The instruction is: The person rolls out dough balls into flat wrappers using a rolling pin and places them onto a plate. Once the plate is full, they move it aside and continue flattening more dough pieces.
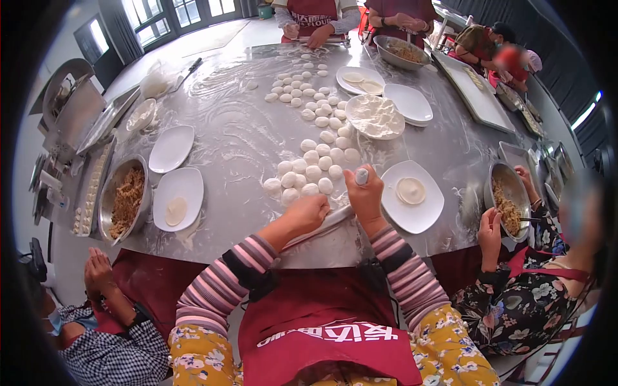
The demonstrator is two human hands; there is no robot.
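My left hand is closed low over the near edge of the steel table; whatever its fingers hold is hidden. Just right of it, my right hand is wrapped round a stick, whose pale rounded end pokes out above the fist. A long pale strip runs between the hands along the table edge. Several floured dough pieces lie right beyond my hands, trailing towards the far side. To the right, a square white plate carries round flat wrappers.
Beyond are a plate of flour and stacked plates. Filling bowls stand left and right. Two plates lie left. Co-workers' hands show at left, right and the far side.
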